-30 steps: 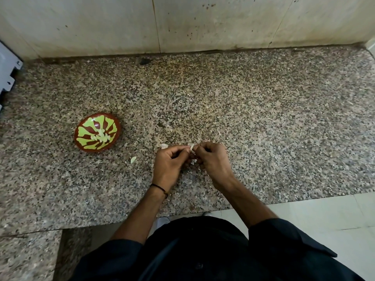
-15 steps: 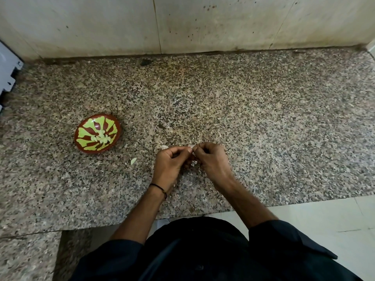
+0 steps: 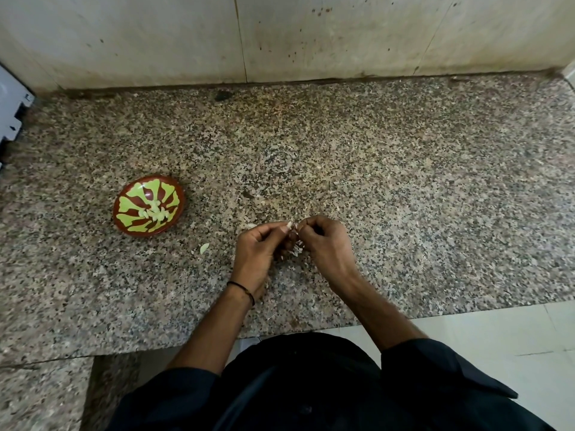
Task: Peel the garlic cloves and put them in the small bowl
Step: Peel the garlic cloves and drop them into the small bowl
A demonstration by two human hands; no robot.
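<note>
Near the front edge of the table (image 3: 404,181), about midway along it, a garlic clove (image 3: 292,226) was held just above the surface between both hands. The left hand (image 3: 255,253) was curled, with thumb and forefinger pinched on the clove. The right hand (image 3: 323,244) was curled likewise and pinched on it from the other side; whether it had the flesh or only the skin could not be told at this size. Pale scraps of skin (image 3: 295,251) were seen under and between the hands. One larger pale scrap (image 3: 203,248) lay alone on the table, between the hands and the small bowl (image 3: 123,191).

The small bowl, red-brown with a green leaf pattern, stood well to the left of the hands, towards the table's left edge. A little heap of peeled cloves (image 3: 154,213) lay at its centre, so part of the work was judged to be done. The clove in hand was judged to be mid-peel and not yet ready for the bowl. No unpeeled stock could be made out on the table, so how many cloves remained could not be said.

No brand, label or writing was found anywhere. A thin dark wristband (image 3: 241,287) was worn on the left wrist, unmarked. The stained wall (image 3: 311,32) behind the table was bare of text.
</note>
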